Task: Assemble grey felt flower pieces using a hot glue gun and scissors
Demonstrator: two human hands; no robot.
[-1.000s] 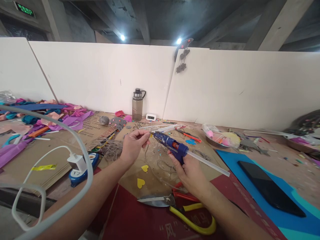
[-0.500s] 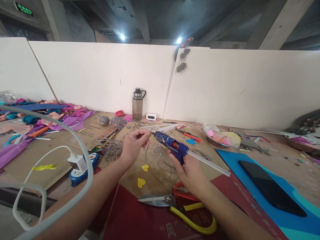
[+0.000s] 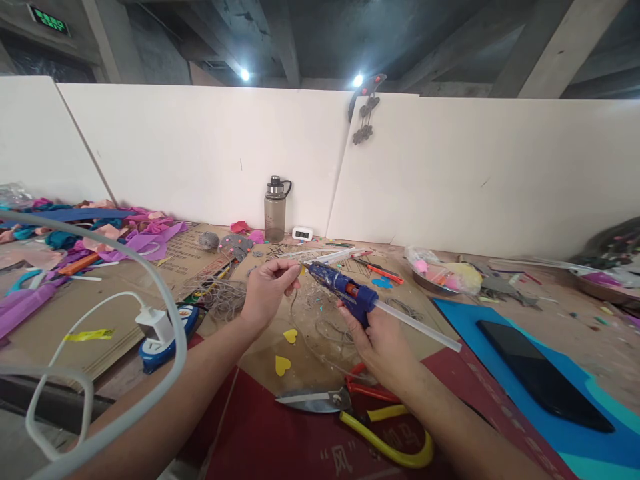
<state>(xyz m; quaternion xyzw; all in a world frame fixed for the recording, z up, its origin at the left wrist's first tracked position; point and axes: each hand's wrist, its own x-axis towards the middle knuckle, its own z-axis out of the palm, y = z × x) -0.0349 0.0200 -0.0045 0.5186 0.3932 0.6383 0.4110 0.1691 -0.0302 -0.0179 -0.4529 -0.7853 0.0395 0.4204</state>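
My right hand (image 3: 376, 340) grips a blue hot glue gun (image 3: 345, 289) by its handle, with a clear glue stick (image 3: 417, 325) jutting out of its back toward the right. The gun's nozzle points left at my left hand (image 3: 266, 289), which pinches something small and thin that I cannot make out, right at the nozzle tip. A thin wire loops down from that hand over the cardboard. Two yellow paper hearts (image 3: 282, 364) lie on the table below my hands.
Scissors and red- and yellow-handled pliers (image 3: 350, 404) lie near my right wrist. A power strip with a white charger (image 3: 161, 327) and a thick cable sit left. A black phone (image 3: 540, 375) rests on blue foam at right. A water bottle (image 3: 275, 209) stands by the white wall; coloured scraps are piled far left.
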